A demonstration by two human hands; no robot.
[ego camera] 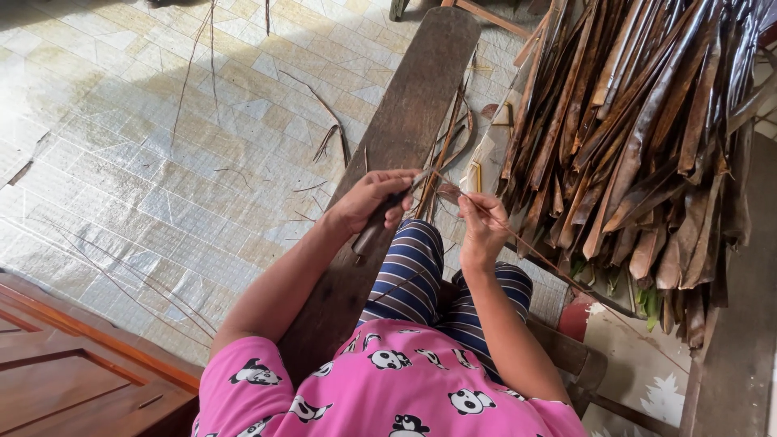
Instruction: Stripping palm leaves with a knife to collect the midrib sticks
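Note:
My left hand (374, 201) is closed around the dark handle of a knife (380, 228), its blade tip showing near my fingers. My right hand (482, 220) pinches a thin brown leaf rib (530, 248) that runs from the blade down to the right past my knee. Both hands hover over a long dark wooden plank (421, 81) that slants away from my lap. I sit in a pink patterned top and blue striped trousers.
A big pile of dry brown palm leaves (639, 137) lies to the right. Thin strips and scraps (330, 137) litter the woven plastic mat (146, 154). A wooden panel (73, 372) sits at lower left, a dark board (740, 324) at right.

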